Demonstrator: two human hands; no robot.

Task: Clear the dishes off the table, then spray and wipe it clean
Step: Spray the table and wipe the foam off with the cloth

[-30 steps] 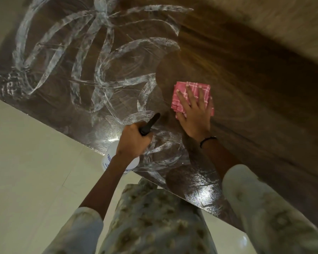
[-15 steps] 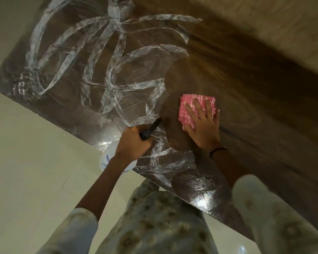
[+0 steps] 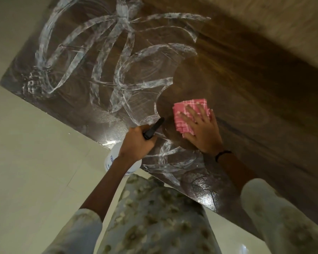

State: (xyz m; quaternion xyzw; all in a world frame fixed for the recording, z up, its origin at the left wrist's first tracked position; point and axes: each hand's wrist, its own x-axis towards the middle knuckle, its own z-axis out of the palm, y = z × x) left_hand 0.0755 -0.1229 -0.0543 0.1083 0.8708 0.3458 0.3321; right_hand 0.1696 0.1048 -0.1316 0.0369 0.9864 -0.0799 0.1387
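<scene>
The dark wooden table (image 3: 246,92) runs from 10 o'clock to 4 o'clock, over pale floor tiles (image 3: 26,162). White foam streaks (image 3: 103,57) arc across its 10 o'clock half; the part by the cloth shows bare grain. The spray bottle (image 3: 114,158) is mostly hidden behind the left hand (image 3: 136,142), its label unreadable (only the black nozzle pokes out toward 1 o'clock). That hand's fingers curl round the bottle's neck at the table edge. The right hand (image 3: 202,132) lies flat, fingers spread, pressing the folded pink checked cloth (image 3: 187,110) onto the table, just at 2 o'clock of the nozzle.
</scene>
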